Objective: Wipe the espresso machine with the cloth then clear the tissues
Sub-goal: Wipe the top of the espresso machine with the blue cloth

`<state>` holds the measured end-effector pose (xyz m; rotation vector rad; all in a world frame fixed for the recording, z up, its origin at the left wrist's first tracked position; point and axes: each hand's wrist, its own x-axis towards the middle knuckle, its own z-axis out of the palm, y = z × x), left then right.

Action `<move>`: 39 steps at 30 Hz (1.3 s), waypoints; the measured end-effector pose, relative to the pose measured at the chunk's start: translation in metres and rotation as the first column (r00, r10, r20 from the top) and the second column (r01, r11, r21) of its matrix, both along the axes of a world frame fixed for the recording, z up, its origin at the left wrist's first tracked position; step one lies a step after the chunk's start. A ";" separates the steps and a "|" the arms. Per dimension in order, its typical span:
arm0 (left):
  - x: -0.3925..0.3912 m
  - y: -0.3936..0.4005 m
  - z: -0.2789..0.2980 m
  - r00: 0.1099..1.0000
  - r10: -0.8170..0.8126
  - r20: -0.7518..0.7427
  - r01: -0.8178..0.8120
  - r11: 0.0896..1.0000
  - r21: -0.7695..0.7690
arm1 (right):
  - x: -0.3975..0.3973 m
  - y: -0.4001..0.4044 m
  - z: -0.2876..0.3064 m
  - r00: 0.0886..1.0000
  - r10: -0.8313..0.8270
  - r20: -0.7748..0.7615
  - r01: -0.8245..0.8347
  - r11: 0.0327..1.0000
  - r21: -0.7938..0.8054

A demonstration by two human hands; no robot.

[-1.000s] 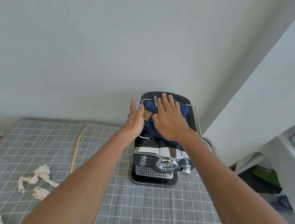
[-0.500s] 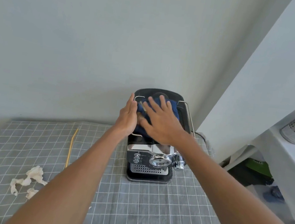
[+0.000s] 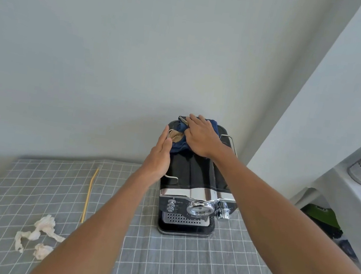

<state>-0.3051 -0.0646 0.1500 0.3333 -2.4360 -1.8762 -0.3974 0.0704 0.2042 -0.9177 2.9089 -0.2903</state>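
Right hand [image 3: 200,137] presses the blue cloth [image 3: 179,145] flat-fingered onto the espresso machine [image 3: 196,181] top; left hand [image 3: 159,157], fingers straight, braces its side

The table [image 3: 180,264] was covered with a grey cloth with white grid lines. The espresso machine [image 3: 194,199] stood on it at the far side, near the wall. To the left lay a thin yellow stick [image 3: 88,196], and crumpled white tissues [image 3: 38,235] lay near the front left corner, well apart from the machine.
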 end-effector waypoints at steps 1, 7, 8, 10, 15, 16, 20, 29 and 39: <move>0.000 -0.002 -0.001 1.000 -0.010 0.004 0.010 1.000 0.005 | 0.002 0.002 0.000 1.000 0.008 0.003 -0.008 1.000 0.000; -0.003 -0.006 -0.001 1.000 -0.028 0.003 0.028 0.999 0.021 | 0.078 0.038 -0.007 0.977 0.212 -0.001 -0.211 0.974 0.082; -0.003 -0.009 -0.001 0.998 -0.058 -0.001 0.058 0.998 0.033 | 0.094 0.047 -0.007 0.960 0.279 0.023 -0.280 0.958 0.054; -0.001 -0.012 -0.001 0.994 -0.111 -0.006 0.111 0.993 0.042 | 0.103 0.063 -0.004 0.932 0.349 0.099 -0.349 0.937 -0.020; 0.003 -0.011 0.000 0.994 -0.107 -0.036 0.109 0.993 0.054 | 0.060 0.038 0.004 0.992 0.104 0.075 -0.103 0.995 -0.019; 0.004 -0.013 -0.001 0.994 -0.109 -0.033 0.110 0.992 0.056 | 0.059 0.029 0.002 0.996 0.054 0.064 -0.052 0.998 -0.033; 0.006 -0.018 -0.007 0.990 -0.128 -0.055 0.130 0.991 0.022 | 0.084 0.039 -0.010 0.983 0.182 0.021 -0.181 0.982 -0.054; 0.002 -0.012 -0.008 0.991 -0.101 -0.085 0.099 0.995 -0.028 | 0.038 0.025 0.001 0.998 -0.025 0.051 0.026 1.000 -0.005; -0.004 -0.006 0.013 0.998 -0.041 0.053 0.040 0.999 0.022 | 0.109 0.054 -0.017 0.998 0.023 0.053 -0.024 1.000 0.017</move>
